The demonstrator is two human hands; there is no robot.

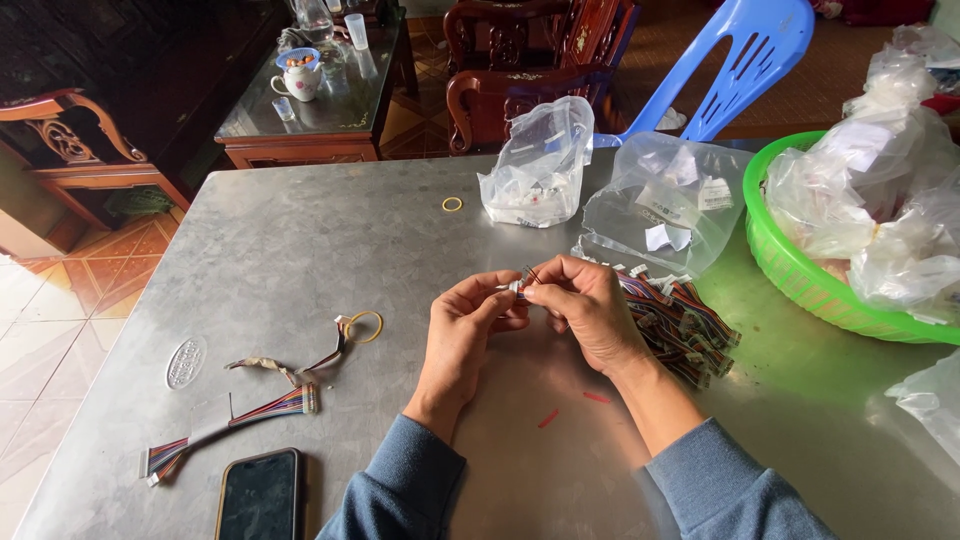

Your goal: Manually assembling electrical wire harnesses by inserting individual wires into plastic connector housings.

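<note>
Where the two hands meet over the middle of the metal table (300,230), a small white connector (514,287) with thin wires sits pinched between them. The left hand (462,325) closes its thumb and fingertips on the connector's left end, and the right hand (588,305) closes on it from the right, fingers curled over it. The thin wire ends stick up and away from the fingertips, toward the far side. The piece is too small and too covered to tell its long axis for certain; it seems to run left to right between the two grips.

Just right of the right hand, touching its wrist side, lies a pile of ribbon cables (680,320) in many colours, nearer to that hand than to the other. To the near left lie one loose ribbon cable (235,420), a rubber band (366,326) and a dark phone (260,495).

On the far side stand two clear plastic bags: an upright one (540,165) holding small white parts, and a flatter one (665,205) with paper slips inside. At the right edge a green basket (790,275) is heaped with more clear bags (880,200); what they hold cannot be made out.
</note>
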